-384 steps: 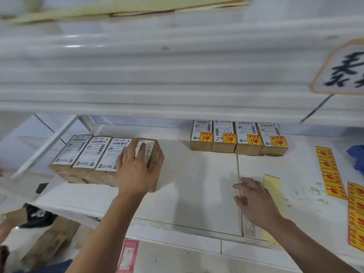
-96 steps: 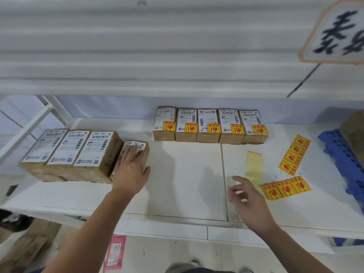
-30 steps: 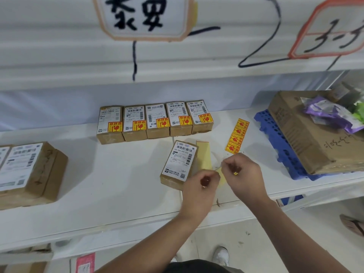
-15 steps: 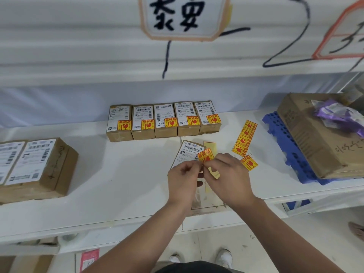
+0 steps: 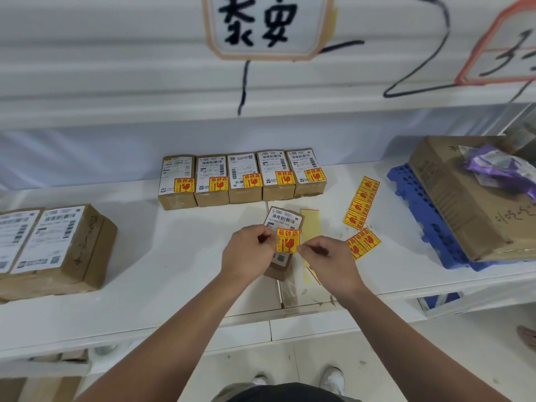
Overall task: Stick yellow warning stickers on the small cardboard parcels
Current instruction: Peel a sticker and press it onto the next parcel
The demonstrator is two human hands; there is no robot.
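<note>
Both hands, the left hand (image 5: 249,252) and right hand (image 5: 327,261), pinch opposite edges of one yellow warning sticker (image 5: 287,240) just over the unstickered parcel (image 5: 282,224) on the shelf (image 5: 179,271); better to lay one edge down first, then smooth across.

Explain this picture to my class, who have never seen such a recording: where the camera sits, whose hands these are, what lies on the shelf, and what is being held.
There is no machine here. A person wears one camera on the head, looking down at two bare hands. The left hand and right hand pinch a yellow warning sticker by its edges above a small cardboard parcel on a white shelf. Behind it stands a row of five stickered parcels. To the right lie spare sticker strips and an empty backing strip. Larger unstickered parcels wait on the left.
</note>
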